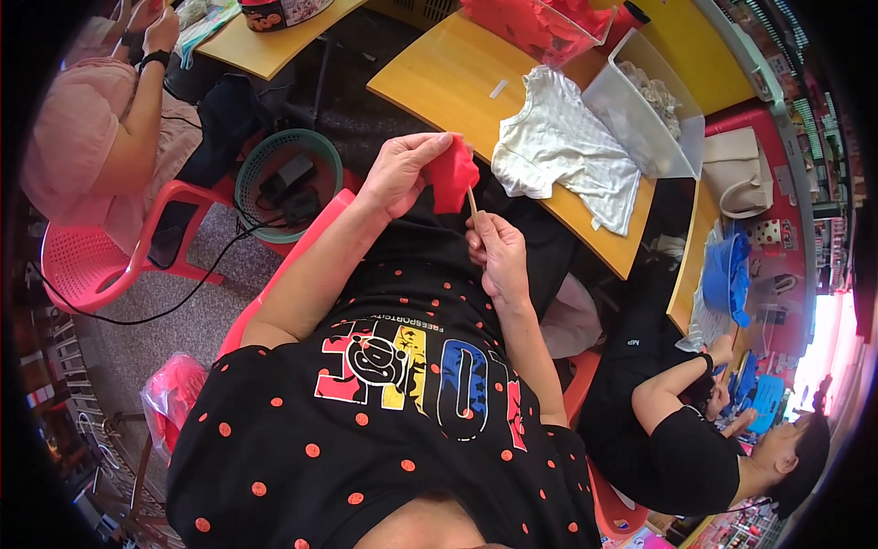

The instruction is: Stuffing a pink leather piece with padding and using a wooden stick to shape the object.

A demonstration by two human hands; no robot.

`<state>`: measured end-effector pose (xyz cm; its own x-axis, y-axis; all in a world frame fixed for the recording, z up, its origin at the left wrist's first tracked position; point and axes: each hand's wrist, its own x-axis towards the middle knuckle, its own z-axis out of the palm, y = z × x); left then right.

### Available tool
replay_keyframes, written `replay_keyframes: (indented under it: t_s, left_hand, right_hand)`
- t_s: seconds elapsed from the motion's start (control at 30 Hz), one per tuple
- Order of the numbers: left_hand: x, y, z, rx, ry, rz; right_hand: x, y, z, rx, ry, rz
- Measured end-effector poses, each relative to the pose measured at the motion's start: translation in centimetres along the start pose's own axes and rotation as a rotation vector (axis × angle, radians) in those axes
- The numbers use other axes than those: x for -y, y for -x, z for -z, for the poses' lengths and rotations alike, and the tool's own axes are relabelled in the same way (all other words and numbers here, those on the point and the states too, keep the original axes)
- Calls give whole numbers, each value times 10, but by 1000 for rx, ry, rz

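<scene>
Holding a small, soft red fabric piece (452, 178) up over the dark-clothed lap (402, 245), near the closest edge of a yellow wooden table (425, 75). Pinching the upper edge of the fabric between thumb and fingertips of the bare left hand (401, 176), closing only at the tips and curling the other fingers loosely, seemingly to steady the fabric without crushing it. Leaving the lower part hanging free, perhaps for easy access from below.

Gripping a slim tan wooden stick (473, 203) low down in the bare right hand (500, 249), closing thumb and fingers around the shaft and pointing the stick upward, probably for fine control at the upper end. Meeting the fabric at the lower right edge, but not showing clearly whether passing inside or behind. Holding both hands close together in front of the body, likely for a good view of the contact.

Spreading across the table to the right, in the case of a crumpled white cloth garment (569, 151). Lying farther back, within arm's reach, in the case of a clear plastic bin (535, 41) containing red cloth pieces (560, 18) and a translucent plastic bin (631, 137) containing pale cloth (654, 96), apparently separating the colours.
</scene>
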<state>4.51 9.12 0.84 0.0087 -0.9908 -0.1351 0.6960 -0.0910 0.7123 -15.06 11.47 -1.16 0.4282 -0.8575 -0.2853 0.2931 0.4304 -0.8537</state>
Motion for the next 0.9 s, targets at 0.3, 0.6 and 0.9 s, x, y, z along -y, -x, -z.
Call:
replay_keyframes:
  t_s: [0.3,0.6,0.9]
  left_hand:
    - [-2,-6,10,-142,225,14]
    - [1,1,-2,38,92,4]
    - [17,9,-16,34,13,71]
  right_hand:
    - [10,2,7,-14,-66,111]
    - [32,-3,-4,-168,157,349]
    - [36,3,-24,-292,785,668]
